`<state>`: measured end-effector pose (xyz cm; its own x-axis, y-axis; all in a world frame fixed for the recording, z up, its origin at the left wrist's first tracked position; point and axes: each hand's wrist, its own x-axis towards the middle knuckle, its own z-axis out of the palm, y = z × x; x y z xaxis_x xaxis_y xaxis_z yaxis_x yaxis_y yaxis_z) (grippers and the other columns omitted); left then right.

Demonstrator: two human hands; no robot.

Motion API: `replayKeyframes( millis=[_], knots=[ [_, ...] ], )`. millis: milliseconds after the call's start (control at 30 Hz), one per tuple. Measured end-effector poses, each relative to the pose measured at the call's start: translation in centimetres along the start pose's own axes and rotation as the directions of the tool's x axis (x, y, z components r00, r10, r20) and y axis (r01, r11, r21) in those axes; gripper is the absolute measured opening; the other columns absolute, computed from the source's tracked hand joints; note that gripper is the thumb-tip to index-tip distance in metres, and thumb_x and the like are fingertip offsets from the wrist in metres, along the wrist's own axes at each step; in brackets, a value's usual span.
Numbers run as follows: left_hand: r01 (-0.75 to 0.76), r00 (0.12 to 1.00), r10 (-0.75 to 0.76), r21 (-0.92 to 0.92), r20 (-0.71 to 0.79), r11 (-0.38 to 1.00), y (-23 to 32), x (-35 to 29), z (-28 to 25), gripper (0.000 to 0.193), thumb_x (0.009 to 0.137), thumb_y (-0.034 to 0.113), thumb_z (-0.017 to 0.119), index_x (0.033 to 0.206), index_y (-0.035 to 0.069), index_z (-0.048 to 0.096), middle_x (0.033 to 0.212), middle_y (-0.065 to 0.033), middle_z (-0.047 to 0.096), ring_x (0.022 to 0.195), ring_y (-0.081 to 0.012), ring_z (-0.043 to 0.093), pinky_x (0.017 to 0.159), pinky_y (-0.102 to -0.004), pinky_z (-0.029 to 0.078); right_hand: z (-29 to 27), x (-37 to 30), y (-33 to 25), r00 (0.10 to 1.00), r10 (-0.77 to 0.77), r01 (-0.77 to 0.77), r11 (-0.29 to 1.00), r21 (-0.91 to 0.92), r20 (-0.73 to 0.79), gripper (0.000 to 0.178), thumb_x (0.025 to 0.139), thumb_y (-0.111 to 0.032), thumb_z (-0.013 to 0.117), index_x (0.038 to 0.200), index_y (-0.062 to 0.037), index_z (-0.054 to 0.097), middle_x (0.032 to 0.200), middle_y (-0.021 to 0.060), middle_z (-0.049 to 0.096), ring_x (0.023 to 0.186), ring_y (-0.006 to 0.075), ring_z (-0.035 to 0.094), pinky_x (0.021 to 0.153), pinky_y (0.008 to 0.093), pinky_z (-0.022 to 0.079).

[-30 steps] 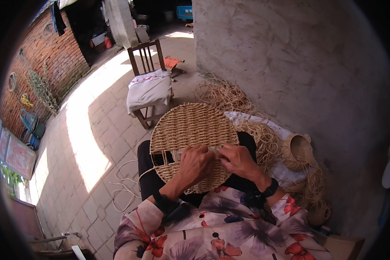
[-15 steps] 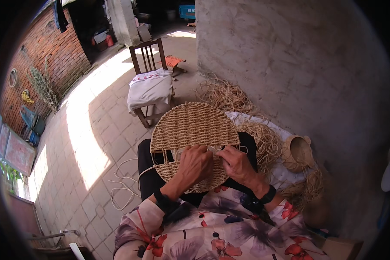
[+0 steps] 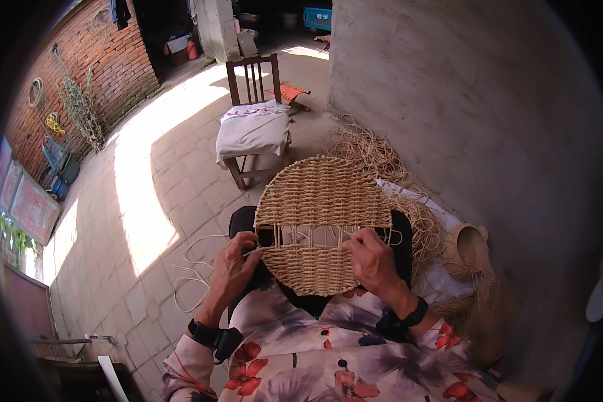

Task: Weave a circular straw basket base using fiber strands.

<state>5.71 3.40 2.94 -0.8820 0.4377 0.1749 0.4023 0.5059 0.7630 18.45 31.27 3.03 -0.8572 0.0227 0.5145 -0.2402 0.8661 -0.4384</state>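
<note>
The round woven panel (image 3: 323, 193) lies across our lap (image 3: 402, 249), its open band (image 3: 310, 236) running left to right. Our left grip (image 3: 232, 269) meets the left rim, though we cannot tell whether it clasps anything; our right grip (image 3: 375, 262), closed on the panel inward of the right rim, is nearer the band's middle.
</note>
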Motion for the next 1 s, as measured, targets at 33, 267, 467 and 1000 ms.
replayKeyframes(
  millis=[33, 267, 467, 1000],
  knots=[
    [-0.020, 0.999, 0.019, 0.011, 0.029, 1.000, -0.2, -0.2, 0.0, 0.026, 0.089, 0.017, 0.069, 0.111, 0.005, 0.059, 0.100, -0.0183, 0.068, 0.083, -0.0312, 0.067, 0.075, -0.0400, 0.053, 0.6, 0.5, -0.2, 1.000, -0.017, 0.017, 1.000, 0.004, 0.010, 0.027, 0.077, 0.008, 0.059, 0.099, -0.0047, 0.067, 0.089, 0.0126, 0.054, 0.082, 0.0306, 0.062, 0.068, 0.0418, 0.053],
    [-0.223, 0.972, 0.222, 0.005, 0.075, 0.975, -1.5, 0.7, -1.1, 0.012, 0.089, 0.012, 0.066, 0.096, 0.002, 0.063, 0.084, -0.0154, 0.066, 0.079, -0.0342, 0.067, 0.071, -0.0415, 0.052, 4.2, 3.6, -2.5, 0.984, -0.114, 0.109, 0.993, 0.043, 0.136, 0.029, 0.075, 0.005, 0.062, 0.101, -0.0066, 0.065, 0.093, 0.0103, 0.056, 0.082, 0.0301, 0.064, 0.068, 0.0418, 0.054],
    [-0.238, 0.965, 0.245, -0.078, 0.095, 0.968, -2.2, 1.1, -2.4, 0.009, 0.087, 0.009, 0.066, 0.090, 0.000, 0.066, 0.084, -0.0164, 0.067, 0.078, -0.0347, 0.067, 0.071, -0.0404, 0.053, 4.7, 4.4, -4.0, 0.977, -0.132, 0.135, 0.991, -0.008, 0.165, 0.024, 0.074, 0.004, 0.062, 0.097, -0.0062, 0.064, 0.090, 0.0104, 0.055, 0.081, 0.0311, 0.063, 0.067, 0.0431, 0.053],
    [-0.178, 0.984, 0.177, -0.118, -0.024, 0.977, -3.7, 1.4, -2.2, 0.014, 0.086, 0.015, 0.063, 0.089, 0.003, 0.070, 0.082, -0.0163, 0.068, 0.079, -0.0362, 0.067, 0.073, -0.0436, 0.052, 5.3, 5.5, -5.0, 0.979, -0.059, 0.023, 0.983, 0.183, 0.195, 0.013, 0.082, 0.003, 0.064, 0.093, -0.0045, 0.064, 0.086, 0.0134, 0.059, 0.076, 0.0341, 0.064, 0.065, 0.0410, 0.050]
  ],
)
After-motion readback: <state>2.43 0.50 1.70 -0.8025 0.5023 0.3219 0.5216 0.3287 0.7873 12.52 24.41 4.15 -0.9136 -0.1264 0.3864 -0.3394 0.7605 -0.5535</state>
